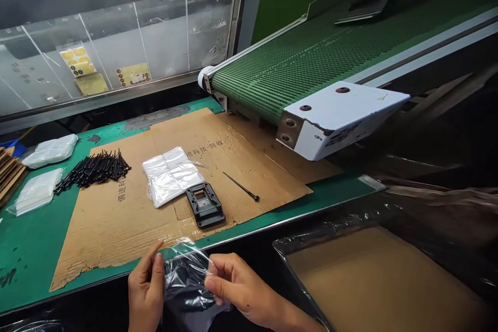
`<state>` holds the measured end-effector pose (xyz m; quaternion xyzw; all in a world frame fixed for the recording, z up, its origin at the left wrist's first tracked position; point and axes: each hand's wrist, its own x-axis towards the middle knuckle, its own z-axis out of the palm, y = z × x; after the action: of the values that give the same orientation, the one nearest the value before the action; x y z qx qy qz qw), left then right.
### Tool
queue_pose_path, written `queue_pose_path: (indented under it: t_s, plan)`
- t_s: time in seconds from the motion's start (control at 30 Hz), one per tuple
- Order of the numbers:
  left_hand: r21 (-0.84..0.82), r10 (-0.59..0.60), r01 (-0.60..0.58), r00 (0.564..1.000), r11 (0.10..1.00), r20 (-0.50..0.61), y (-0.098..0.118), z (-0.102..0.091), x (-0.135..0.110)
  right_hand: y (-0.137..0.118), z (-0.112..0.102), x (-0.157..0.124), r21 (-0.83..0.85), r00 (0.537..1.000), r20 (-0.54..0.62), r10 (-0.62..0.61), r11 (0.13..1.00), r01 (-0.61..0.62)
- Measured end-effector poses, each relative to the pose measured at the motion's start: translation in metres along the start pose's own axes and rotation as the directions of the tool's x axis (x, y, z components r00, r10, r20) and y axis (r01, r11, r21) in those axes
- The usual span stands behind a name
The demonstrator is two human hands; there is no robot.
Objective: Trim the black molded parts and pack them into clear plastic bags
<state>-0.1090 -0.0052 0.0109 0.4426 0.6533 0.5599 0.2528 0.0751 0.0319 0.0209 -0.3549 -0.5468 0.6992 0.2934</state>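
Observation:
My left hand and my right hand hold the top edges of a transparent plastic bag at the front edge of the bench, pinching it between fingers and thumbs. A black item fills the bag, and its shape is hidden by the glossy film. Beyond my hands, a black moulded plastic part lies on a cardboard sheet. A stack of transparent bags sits beside it. A single black rod lies to the right, and a pile of similar rods lies to the left.
A green-surfaced bench carries the cardboard. A green mesh conveyor belt with a white end bracket overhangs the far right. A plastic-lined cardboard box stands at front right. White bags and wooden strips lie at far left.

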Motion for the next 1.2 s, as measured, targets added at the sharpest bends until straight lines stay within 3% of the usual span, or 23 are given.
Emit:
queue_pose_path:
  t_s: [0.07, 0.13, 0.17, 0.23, 0.27, 0.33, 0.4, 0.47, 0.53, 0.6, 0.63, 0.67, 0.73, 0.8, 0.83, 0.87, 0.93, 1.0, 1.07, 1.1, 1.13, 1.2]
  plan:
    - [0.141, 0.143, -0.128, 0.985, 0.982, -0.098, 0.004, 0.001, -0.003, 0.000, 0.001, -0.001, -0.057, 0.996, -0.085, -0.034, 0.998, 0.029]
    - [0.074, 0.119, -0.119, 0.993, 0.990, -0.003, 0.007, 0.007, -0.011, -0.002, 0.005, -0.003, -0.176, 0.990, -0.131, -0.059, 0.984, 0.035]
    - [-0.015, 0.062, -0.061, 0.991, 0.998, 0.120, 0.008, 0.011, -0.016, -0.003, 0.008, -0.004, -0.249, 0.988, -0.137, -0.076, 0.968, 0.039]
    - [-0.174, -0.030, 0.099, 0.932, 0.980, 0.362, 0.009, 0.020, -0.027, -0.005, 0.014, -0.005, -0.387, 0.985, -0.119, -0.123, 0.920, 0.068]
    - [-0.235, -0.057, 0.171, 0.903, 0.957, 0.426, 0.009, 0.026, -0.031, -0.005, 0.017, -0.006, -0.428, 0.985, -0.096, -0.141, 0.900, 0.087]
    - [-0.363, -0.114, 0.294, 0.889, 0.884, 0.444, 0.006, 0.034, -0.037, -0.002, 0.020, -0.005, -0.408, 0.991, -0.032, -0.130, 0.907, 0.106]
    - [-0.538, -0.203, 0.413, 0.891, 0.735, 0.407, 0.003, 0.039, -0.038, 0.002, 0.018, -0.002, -0.260, 0.997, 0.004, -0.079, 0.963, 0.077]
    - [-0.684, -0.315, 0.511, 0.859, 0.520, 0.402, -0.002, 0.040, -0.035, 0.007, 0.014, 0.003, -0.113, 0.997, -0.057, -0.053, 0.993, 0.047]
    - [-0.748, -0.441, 0.591, 0.783, 0.304, 0.439, -0.008, 0.039, -0.031, 0.010, 0.007, 0.008, -0.060, 0.971, -0.230, -0.071, 0.996, 0.059]
    - [-0.758, -0.519, 0.620, 0.725, 0.205, 0.453, -0.016, 0.037, -0.029, 0.009, 0.002, 0.014, 0.010, 0.913, -0.400, -0.075, 0.996, 0.087]
    - [-0.758, -0.523, 0.610, 0.735, 0.233, 0.431, -0.019, 0.037, -0.029, 0.008, 0.000, 0.016, 0.088, 0.896, -0.443, -0.047, 0.992, 0.095]
    - [-0.745, -0.504, 0.584, 0.772, 0.322, 0.387, -0.023, 0.038, -0.030, 0.006, 0.000, 0.018, 0.173, 0.889, -0.457, -0.005, 0.980, 0.094]
    - [-0.612, -0.403, 0.454, 0.886, 0.648, 0.231, -0.027, 0.040, -0.034, 0.004, 0.002, 0.020, 0.268, 0.900, -0.433, 0.056, 0.961, 0.069]
    - [-0.298, -0.199, 0.199, 0.980, 0.934, 0.029, -0.029, 0.044, -0.038, 0.002, 0.008, 0.018, 0.178, 0.935, -0.356, 0.016, 0.983, 0.050]
    - [-0.133, -0.066, 0.060, 0.997, 0.989, -0.044, -0.029, 0.046, -0.040, 0.001, 0.011, 0.016, 0.069, 0.958, -0.286, -0.030, 0.996, 0.052]
    - [-0.012, 0.062, -0.064, 0.995, 0.998, -0.078, -0.028, 0.047, -0.041, -0.001, 0.014, 0.014, -0.061, 0.977, -0.198, -0.074, 0.996, 0.063]
    - [0.044, 0.221, -0.218, 0.973, 0.975, -0.067, -0.028, 0.047, -0.041, -0.006, 0.017, 0.009, -0.303, 0.992, -0.028, -0.126, 0.946, 0.112]
    - [-0.017, 0.209, -0.210, 0.976, 0.978, -0.065, -0.030, 0.041, -0.036, -0.013, 0.012, 0.007, -0.434, 0.989, 0.031, -0.147, 0.889, 0.146]
    - [-0.071, 0.085, -0.097, 0.985, 0.993, -0.150, -0.034, 0.029, -0.024, -0.019, -0.001, 0.009, -0.436, 0.983, -0.038, -0.182, 0.888, 0.147]
    - [-0.090, 0.016, -0.036, 0.977, 0.995, -0.213, -0.036, 0.020, -0.016, -0.021, -0.010, 0.013, -0.424, 0.970, -0.125, -0.208, 0.895, 0.137]
    - [-0.112, -0.050, 0.021, 0.963, 0.993, -0.264, -0.037, 0.011, -0.007, -0.022, -0.020, 0.017, -0.427, 0.941, -0.242, -0.238, 0.897, 0.117]
    - [-0.129, -0.132, 0.095, 0.941, 0.987, -0.313, -0.035, -0.006, 0.013, -0.021, -0.041, 0.029, -0.503, 0.835, -0.455, -0.309, 0.863, 0.045]
